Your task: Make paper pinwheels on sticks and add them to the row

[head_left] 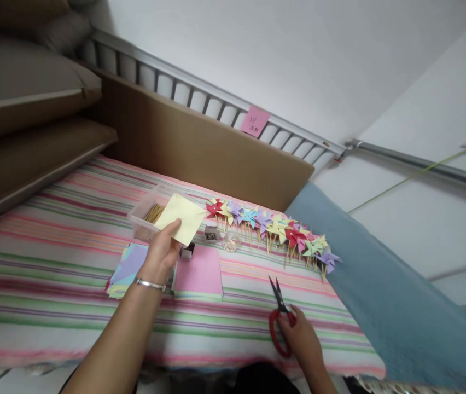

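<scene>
Head view: the left hand [161,254] has its grip pinched shut on a corner of a yellow paper square [181,219], thin and flat, held tilted above a clear plastic box [138,221] of slim wooden sticks. The right hand [302,339] has its grip closed around the red loop handles of the scissors [278,317], which lie low on the striped sheet [52,241] near the bed's front edge, their short dark blades slightly parted and pointing away from the person.

Beneath the left wrist sits a fanned stack of pastel paper [128,268], with a smooth pink sheet [199,271] just beside it. A row of folded paper pinwheels [269,227] on sticks runs along the far side, reaching a soft blue blanket [380,306] on the right. A stiff brown cardboard panel [200,142] leans on the metal rail [216,98] behind. Bare striped cloth lies open between the two hands and far to the left.
</scene>
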A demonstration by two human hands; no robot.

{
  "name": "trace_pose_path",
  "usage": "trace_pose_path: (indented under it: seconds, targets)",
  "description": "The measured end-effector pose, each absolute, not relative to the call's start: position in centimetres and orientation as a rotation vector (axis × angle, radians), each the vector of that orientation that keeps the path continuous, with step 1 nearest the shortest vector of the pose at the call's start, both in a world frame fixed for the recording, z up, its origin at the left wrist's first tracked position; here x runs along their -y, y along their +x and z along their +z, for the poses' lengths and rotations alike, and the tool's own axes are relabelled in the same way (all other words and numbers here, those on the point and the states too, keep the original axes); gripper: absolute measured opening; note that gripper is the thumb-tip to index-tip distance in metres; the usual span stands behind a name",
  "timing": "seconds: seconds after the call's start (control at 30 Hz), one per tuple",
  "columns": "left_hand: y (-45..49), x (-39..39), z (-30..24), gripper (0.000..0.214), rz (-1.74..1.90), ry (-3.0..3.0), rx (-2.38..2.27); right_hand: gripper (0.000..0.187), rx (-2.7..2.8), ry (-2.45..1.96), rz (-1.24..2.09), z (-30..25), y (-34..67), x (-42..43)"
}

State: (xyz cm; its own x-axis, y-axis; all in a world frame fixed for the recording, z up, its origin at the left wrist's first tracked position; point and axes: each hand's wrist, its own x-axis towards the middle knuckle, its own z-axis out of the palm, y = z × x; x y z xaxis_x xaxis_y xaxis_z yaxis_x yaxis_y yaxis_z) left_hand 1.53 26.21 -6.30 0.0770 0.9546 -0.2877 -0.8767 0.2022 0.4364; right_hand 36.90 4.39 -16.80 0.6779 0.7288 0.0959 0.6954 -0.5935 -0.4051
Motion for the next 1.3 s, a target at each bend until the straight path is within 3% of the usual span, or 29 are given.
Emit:
trace_pose_path:
  seconds: [0.13, 0.27, 0.37, 0.47, 0.57, 0.77, 0.97, 1.3]
  targets:
    - [0.4, -26.2, -4.9, 0.028, 1.49, 0.145, -0.536, 0.078, 0.525, -2.085, 0.457, -15.3, 35.5, -2.2]
    - [0.3, -25.7, -4.0, 0.028, 1.574, 0.25, -0.556, 0.053, 0.3, -1.246, 0.969, -10.5, 30.8, -3.5]
    - [0.6, -25.3, -3.8, 0.027, 1.598, 0.311, -0.59, 0.043, 0.435, -0.96, 1.18, -6.8, 25.4, -7.5]
    - [0.9, -25.3, -3.8, 0.028, 1.632, 0.356, -0.632, 0.044, 0.695, -0.963, 1.326, -5.6, 20.4, -11.9]
    - [1.1, -25.6, -4.3, 0.032, 1.688, 0.38, -0.672, 0.058, 0.963, -1.069, 1.375, -7.2, 16.7, -14.7]
    - [2.1, -26.2, -5.6, 0.034, 1.759, 0.438, -0.735, 0.043, 1.084, -1.338, 1.376, -10.0, 15.0, -14.2]
    - [3.9, -25.9, -6.5, 0.032, 1.738, 0.455, -0.707, 0.043, 1.297, -1.564, 1.321, -8.6, 16.7, -13.0]
    - [3.8, -25.7, -6.7, 0.022, 1.776, 0.505, -0.768, 0.035, 1.35, -1.588, 1.346, -6.9, 16.4, -12.4]
